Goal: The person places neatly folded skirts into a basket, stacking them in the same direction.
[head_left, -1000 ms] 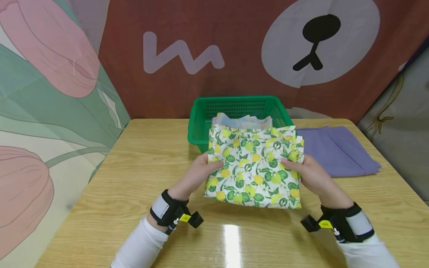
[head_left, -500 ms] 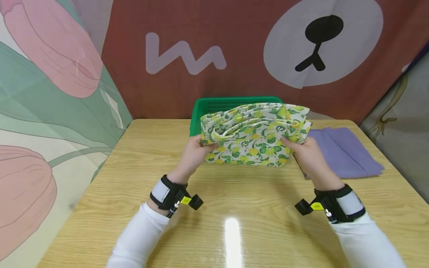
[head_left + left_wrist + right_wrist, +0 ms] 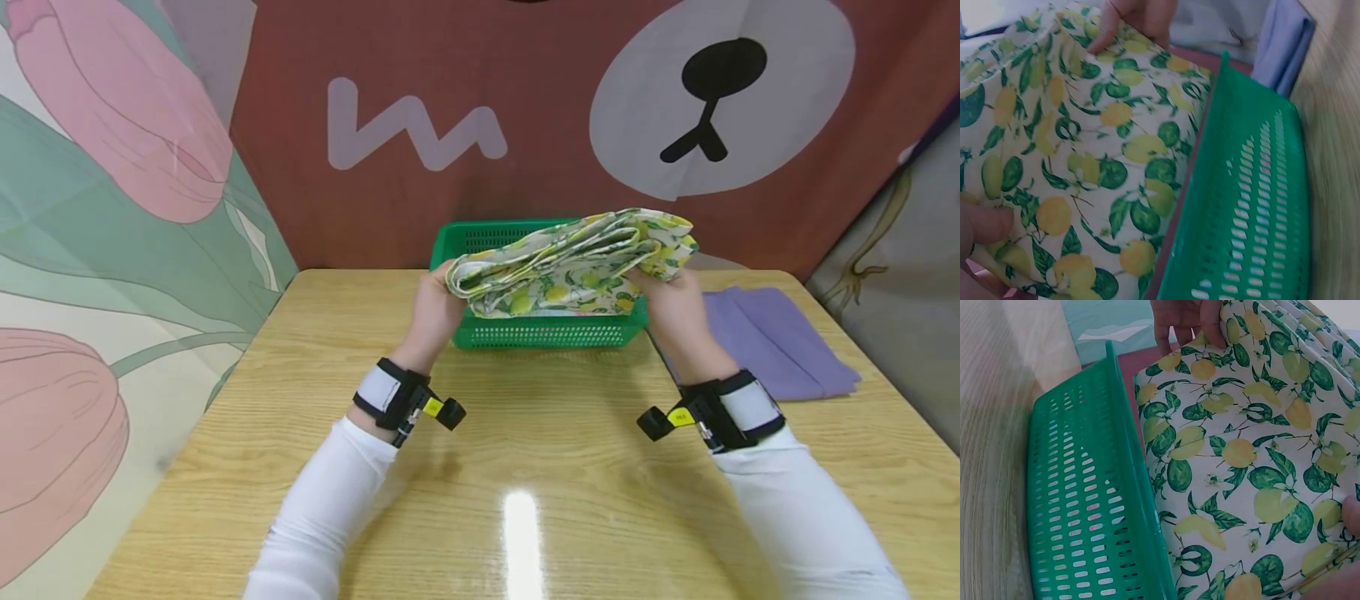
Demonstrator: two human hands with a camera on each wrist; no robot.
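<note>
Person at a wooden bench (image 3: pixel 525 467), seen from head cam. Both hands hold a folded lemon-print cloth (image 3: pixel 573 262) up off the bench, roughly level, right over a green basket (image 3: pixel 547 333) at the far edge. Left hand (image 3: pixel 433 312) grips the cloth's left end, right hand (image 3: pixel 672 307) its right end; fingers (image 3: pixel 985 224) of each are curled round the folded edges, thumbs under, per wrist cams. Cloth looks fully folded into several layers & hangs just above the basket rim, not yet inside. Judging by this: folding done, lowering it in & letting go left. A folded purple cloth (image 3: pixel 772 337) lies on the bench to the right, near the basket. Printed bear & tulip backdrop behind.
</note>
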